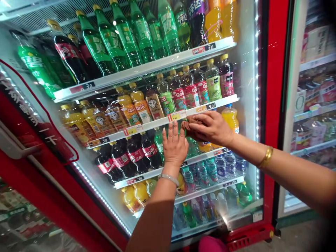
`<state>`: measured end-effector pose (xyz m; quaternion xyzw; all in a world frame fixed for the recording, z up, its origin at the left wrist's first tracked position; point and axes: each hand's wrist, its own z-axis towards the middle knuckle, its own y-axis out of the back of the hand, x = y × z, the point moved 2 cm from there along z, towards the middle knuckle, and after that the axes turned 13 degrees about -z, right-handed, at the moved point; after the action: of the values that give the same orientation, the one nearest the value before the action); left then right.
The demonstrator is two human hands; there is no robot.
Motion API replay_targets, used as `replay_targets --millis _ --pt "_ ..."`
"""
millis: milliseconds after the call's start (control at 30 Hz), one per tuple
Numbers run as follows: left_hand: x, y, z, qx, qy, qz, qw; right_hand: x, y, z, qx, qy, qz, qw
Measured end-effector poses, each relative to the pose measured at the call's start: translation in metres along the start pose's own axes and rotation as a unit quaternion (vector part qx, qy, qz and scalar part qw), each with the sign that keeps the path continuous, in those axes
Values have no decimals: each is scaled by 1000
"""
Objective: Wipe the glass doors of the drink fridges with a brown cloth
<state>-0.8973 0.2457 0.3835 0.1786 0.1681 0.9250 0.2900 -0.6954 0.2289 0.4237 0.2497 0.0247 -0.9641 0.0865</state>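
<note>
My right hand (210, 128), with a gold bracelet (266, 156) on its wrist, is closed around a crumpled brown cloth (191, 129) in front of the cooler shelves. Just left of it, my left hand (175, 145) is raised with its fingers stretched out and apart, a pale bangle (168, 179) on the wrist. Its fingertips are at the shelf edge strip (160, 122), near a yellow price tag (176, 116). Whether the fingertips touch the strip is unclear. Qoo bottles (179, 94) stand on the shelf above my hands.
Large green bottles (141, 33) fill the top shelf. Cola bottles (135, 150) and small water bottles (202, 171) line the lower shelves. A red door frame (275, 70) borders the right, and an open red door (52, 154) is at the left.
</note>
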Motion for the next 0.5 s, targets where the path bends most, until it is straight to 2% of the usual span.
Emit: replay_targets --millis 100,167,233,333,433,500 --pt "0 -3 -1 -5 14 -14 1000 -13 -6 33 3 -86 -12 996" --pt "0 -4 -1 -10 32 -20 999 -4 -9 46 -25 -151 -19 988" --pt "1 -1 -2 -20 46 -11 999 14 -8 44 -42 -151 -29 987" --pt "11 15 -2 7 22 7 1000 32 2 21 -39 -34 -31 998" --pt "30 40 0 61 -51 13 997 24 10 6 -16 119 -9 993" --pt "45 51 1 62 -92 25 993 14 9 16 3 165 -7 986"
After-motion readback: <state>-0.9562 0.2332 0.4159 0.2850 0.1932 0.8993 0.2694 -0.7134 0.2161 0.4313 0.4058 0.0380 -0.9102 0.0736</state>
